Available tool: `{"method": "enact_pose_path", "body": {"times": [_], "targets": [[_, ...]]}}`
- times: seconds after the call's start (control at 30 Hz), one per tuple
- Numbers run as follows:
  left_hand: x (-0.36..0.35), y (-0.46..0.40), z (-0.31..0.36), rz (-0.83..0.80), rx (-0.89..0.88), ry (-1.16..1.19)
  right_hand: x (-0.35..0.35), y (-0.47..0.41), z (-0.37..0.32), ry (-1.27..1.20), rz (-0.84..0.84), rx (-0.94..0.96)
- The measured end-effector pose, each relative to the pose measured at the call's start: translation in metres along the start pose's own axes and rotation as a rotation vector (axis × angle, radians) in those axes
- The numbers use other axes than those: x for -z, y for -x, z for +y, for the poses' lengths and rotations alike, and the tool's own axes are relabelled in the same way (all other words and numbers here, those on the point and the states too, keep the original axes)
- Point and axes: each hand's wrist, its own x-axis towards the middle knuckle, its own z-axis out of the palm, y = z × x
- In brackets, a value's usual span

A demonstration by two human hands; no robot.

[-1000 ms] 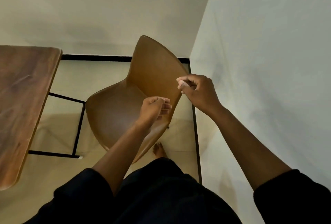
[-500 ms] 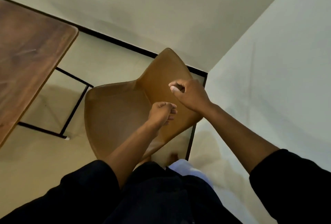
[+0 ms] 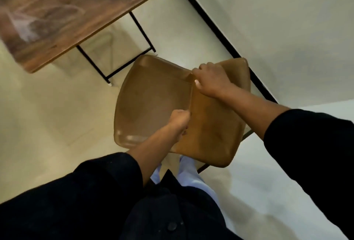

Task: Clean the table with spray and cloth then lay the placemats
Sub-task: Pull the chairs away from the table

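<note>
From the head view, both hands are on a tan moulded plastic chair with thin black legs [image 3: 159, 103], not on any spray, cloth or placemat; none of those is in sight. The left hand [image 3: 179, 119] has its fingers curled in a closed grip at the crease where seat meets backrest. The right hand [image 3: 209, 79] clamps the backrest's side edge further along that crease, thumb tucked toward the seat.

My reading is that this is a side step: shifting the chair out of the way or back into place near the table, rather than wiping or laying mats. The next move seems to call for a steady two-handed lift or drag, keeping the legs from catching the table's black frame [image 3: 142, 28], then letting go and turning to the tabletop.

The dark brown wooden tabletop with rounded corners [image 3: 92, 7] lies beyond the left grip, well apart from both hands, up and to the left in the picture. Pale smears show on its surface; whether they are spray or glare I cannot tell. Its visible length runs from the corner nearest the chair away toward the upper left. The chair's seat faces that table, with the backrest toward the person.
</note>
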Motion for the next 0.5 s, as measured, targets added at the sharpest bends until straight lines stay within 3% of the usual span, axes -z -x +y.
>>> {"method": "enact_pose_path", "body": {"times": [0.2,0.37,0.5], "targets": [[-0.04,-0.029,-0.033,0.078,0.133,-0.073,-0.023,-0.036,0.028,0.263,-0.119,0.123],[-0.062,-0.048,-0.046,0.08,0.201,-0.191,-0.033,-0.055,0.045,0.399,-0.159,0.122],[-0.07,-0.058,-0.07,0.111,0.304,-0.11,-0.037,-0.063,0.051,0.424,-0.228,0.064]]}}
